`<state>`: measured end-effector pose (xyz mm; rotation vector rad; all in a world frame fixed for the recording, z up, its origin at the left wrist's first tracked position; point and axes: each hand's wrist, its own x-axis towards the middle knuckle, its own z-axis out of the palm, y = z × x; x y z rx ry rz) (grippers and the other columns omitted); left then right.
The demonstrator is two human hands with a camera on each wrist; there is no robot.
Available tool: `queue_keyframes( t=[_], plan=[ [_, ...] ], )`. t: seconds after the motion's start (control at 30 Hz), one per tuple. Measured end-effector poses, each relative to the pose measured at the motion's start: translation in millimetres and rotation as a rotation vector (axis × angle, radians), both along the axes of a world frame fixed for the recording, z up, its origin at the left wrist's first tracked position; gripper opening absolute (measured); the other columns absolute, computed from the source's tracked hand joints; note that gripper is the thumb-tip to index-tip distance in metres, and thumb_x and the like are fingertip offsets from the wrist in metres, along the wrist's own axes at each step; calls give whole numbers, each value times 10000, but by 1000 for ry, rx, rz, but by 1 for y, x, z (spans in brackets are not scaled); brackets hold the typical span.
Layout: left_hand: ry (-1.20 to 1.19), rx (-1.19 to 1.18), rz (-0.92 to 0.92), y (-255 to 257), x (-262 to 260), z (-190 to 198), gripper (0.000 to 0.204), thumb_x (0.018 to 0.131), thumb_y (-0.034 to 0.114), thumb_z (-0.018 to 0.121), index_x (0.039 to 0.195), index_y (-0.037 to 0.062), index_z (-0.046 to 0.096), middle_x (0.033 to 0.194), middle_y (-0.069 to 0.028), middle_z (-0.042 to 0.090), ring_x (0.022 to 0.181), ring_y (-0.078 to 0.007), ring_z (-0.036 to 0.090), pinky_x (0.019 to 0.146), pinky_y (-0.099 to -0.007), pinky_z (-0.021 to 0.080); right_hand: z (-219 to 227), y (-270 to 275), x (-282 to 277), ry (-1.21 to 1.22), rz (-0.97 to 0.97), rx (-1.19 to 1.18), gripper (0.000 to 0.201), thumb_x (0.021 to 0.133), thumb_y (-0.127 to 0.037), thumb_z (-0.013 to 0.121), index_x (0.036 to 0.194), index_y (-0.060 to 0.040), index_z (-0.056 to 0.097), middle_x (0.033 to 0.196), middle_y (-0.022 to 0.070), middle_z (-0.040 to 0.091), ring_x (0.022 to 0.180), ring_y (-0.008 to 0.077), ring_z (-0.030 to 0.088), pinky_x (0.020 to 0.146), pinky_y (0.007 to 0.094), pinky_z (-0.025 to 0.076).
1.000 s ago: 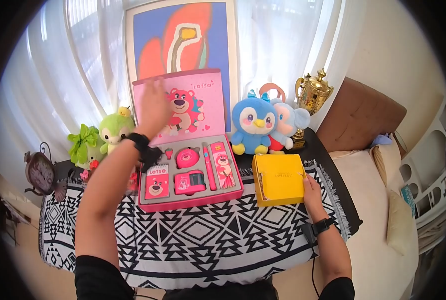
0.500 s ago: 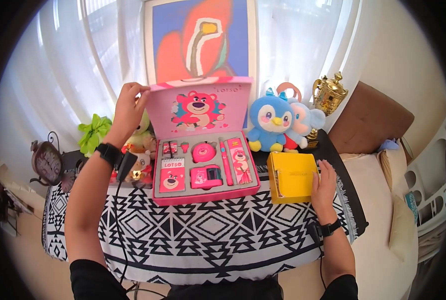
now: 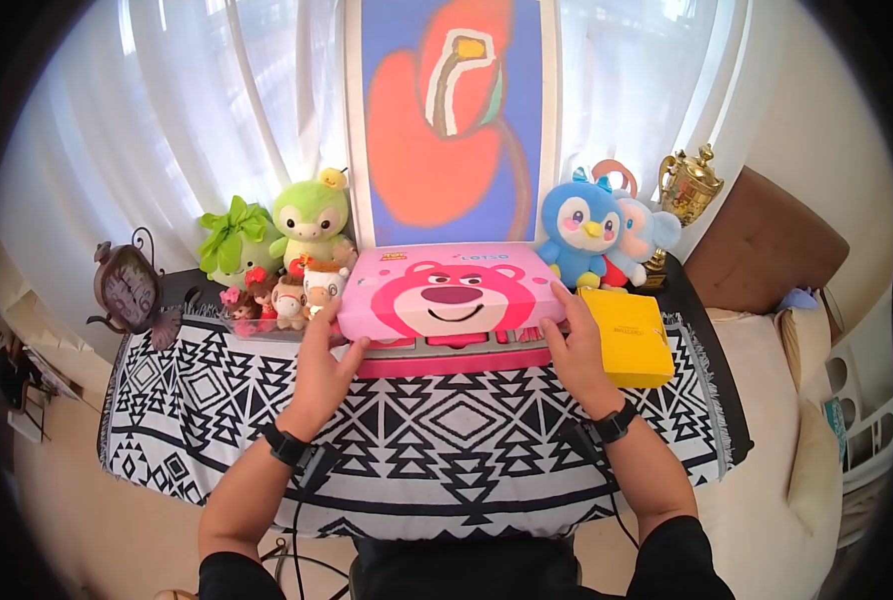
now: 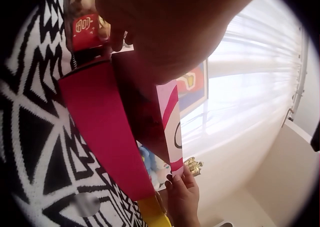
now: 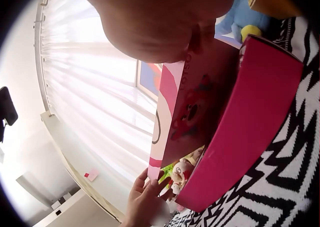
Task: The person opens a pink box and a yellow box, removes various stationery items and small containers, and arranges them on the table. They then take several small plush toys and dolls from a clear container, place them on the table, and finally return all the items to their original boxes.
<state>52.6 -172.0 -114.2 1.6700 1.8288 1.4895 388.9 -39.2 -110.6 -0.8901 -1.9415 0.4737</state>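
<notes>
A pink gift box with a bear's face on its lid (image 3: 457, 285) lies partly closed on the patterned cloth. Its darker pink base (image 3: 457, 363) shows below, with a strip of the grey insert in the gap. My left hand (image 3: 322, 368) holds the lid's left front corner, thumb at the front edge. At the opposite corner my right hand (image 3: 577, 350) grips the lid in the same manner. Both wrist views show the lid tilted above the base wall (image 4: 105, 127), a bear print on its inner side (image 5: 192, 109). A yellow box (image 3: 627, 338) sits just right of my right hand.
Small plush figures (image 3: 292, 300) and a green plush toy (image 3: 312, 215) stand behind my left hand. A blue penguin plush (image 3: 582, 235) and a gold trophy (image 3: 689, 185) are at the back right. A framed picture (image 3: 457, 130) rises behind the box; an ornate clock (image 3: 127, 285) stands left.
The lid has swung down from upright over the box contents. My left hand moved from its top edge to the left front corner. My right hand left the yellow box for the lid's right corner.
</notes>
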Motion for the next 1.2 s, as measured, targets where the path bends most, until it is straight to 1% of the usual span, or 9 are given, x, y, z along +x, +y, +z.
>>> queue_keyframes(
  t=[0.27,0.3,0.53,0.63,0.8,0.87,1.0,1.07,1.2],
  plan=[
    [-48,-57,8,-5,-1,-33,586,898,56,747,1423,-26,499,1339,-219,614,1123,-275,672,919,-358,575,-31,-7,10,-98,-60,60,469,869,13,666,1331,-16,590,1035,199,609,967,376,590,870,419,484],
    [-25,-5,18,-4,0,-36,529,903,53,734,1388,-29,539,1251,-225,664,1076,-259,693,910,-346,570,-35,-7,10,-85,-63,77,458,866,13,670,1318,-20,603,1032,195,611,973,373,588,878,422,482],
    [-30,-76,65,-9,2,-33,377,925,76,707,1275,-41,629,1163,-226,701,1048,-261,705,885,-336,563,-39,-7,13,-131,-87,132,345,851,6,689,1194,-25,699,942,162,586,943,337,568,850,412,469],
    [196,48,50,-8,-3,-40,297,935,82,688,1209,-32,664,1192,-222,693,1007,-299,712,847,-357,567,-48,-5,16,-144,-88,138,325,858,-11,699,1182,-29,717,933,139,571,920,312,557,825,404,464],
    [20,-74,112,-6,-24,-17,203,929,86,690,1082,-45,665,1156,-212,687,1003,-352,675,881,-388,540,-42,-16,15,-163,-87,58,380,846,-48,748,1223,-35,707,1014,143,549,952,305,546,840,391,463],
    [507,172,282,2,-52,-21,193,901,87,710,1053,-28,676,1125,-188,683,1081,-378,632,938,-414,517,-43,-16,16,-185,-92,51,409,837,-58,767,1240,-38,701,1038,148,536,961,306,542,846,387,464],
    [651,86,269,10,-81,-16,209,853,88,738,1034,-4,689,1080,-175,675,1103,-397,597,962,-444,496,-44,-18,13,-222,-120,95,465,811,-47,796,1261,-32,681,1045,156,514,965,307,540,845,373,470],
    [828,48,216,12,-88,-13,239,824,94,749,1037,2,694,1028,-167,667,1013,-380,610,911,-453,508,-43,-19,13,-241,-132,108,469,811,-31,797,1263,-21,674,1040,155,509,964,300,538,835,358,474],
    [826,-30,183,16,-90,-15,217,813,111,758,991,8,690,984,-153,656,944,-361,607,860,-468,509,-42,-20,12,-248,-141,103,467,810,-30,801,1259,-23,674,1020,146,496,945,294,531,824,352,474]
  ],
)
